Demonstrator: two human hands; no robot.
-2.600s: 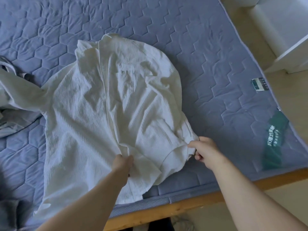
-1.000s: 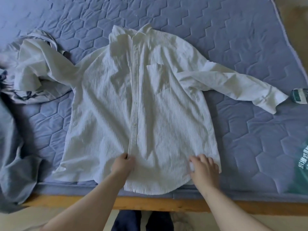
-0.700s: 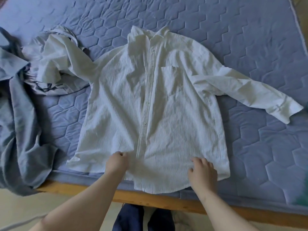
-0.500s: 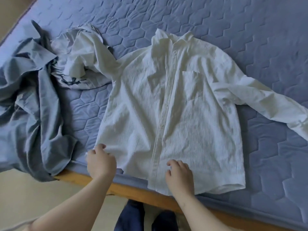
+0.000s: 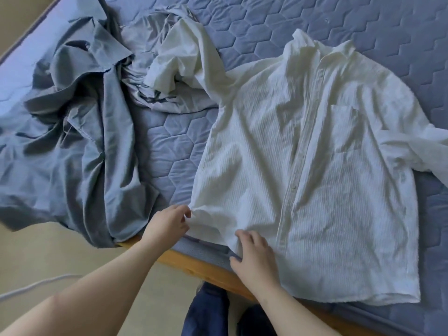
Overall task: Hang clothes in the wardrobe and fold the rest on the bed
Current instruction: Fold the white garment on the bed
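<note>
— What is nearest you?
— Your legs in dark trousers (image 5: 206, 311), standing against the wooden bed frame (image 5: 194, 263). A white cable (image 5: 29, 286) lies on the floor to the left.

— And your hands?
— Your left hand (image 5: 167, 225) pinches the near left corner of the white shirt (image 5: 303, 178) between thumb and curled fingers. Your right hand (image 5: 254, 258) lies just to the right of it on the hem. Its fingers are spread loosely on top of the cloth, pressing it down and gripping nothing that shows.

— Where does the shirt lie?
— Front up on the blue quilted mattress (image 5: 169, 141). The hem is at the near edge, above the frame, and the collar (image 5: 315, 42) is at the far end. It is white with fine vertical ribbing. Small buttons run down the placket, a chest pocket (image 5: 345, 128) sits on the right side, and soft creases cross the middle.

— The sleeves?
— The sleeve on the right (image 5: 424, 146) runs out of view. The sleeve on the left (image 5: 181, 52) is thrown up far left and bunched on a pale grey garment (image 5: 150, 76). Further left, a crumpled grey-blue garment (image 5: 84, 141) spreads over the mattress and hangs over its near edge.
</note>
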